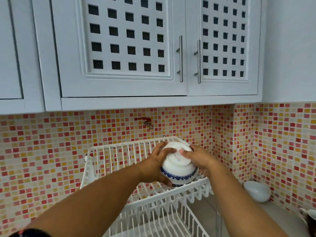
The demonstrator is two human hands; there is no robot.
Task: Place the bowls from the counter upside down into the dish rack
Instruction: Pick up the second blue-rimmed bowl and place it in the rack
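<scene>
Both hands grip one white bowl with a blue rim band (177,165), turned upside down over the upper tier of the white dish rack (119,151). The left hand (153,164) clasps it from nine o'clock, the right hand (199,159) from three o'clock. Another white bowl (256,191) lies on the surface (277,218) at about four o'clock from the rack.
</scene>
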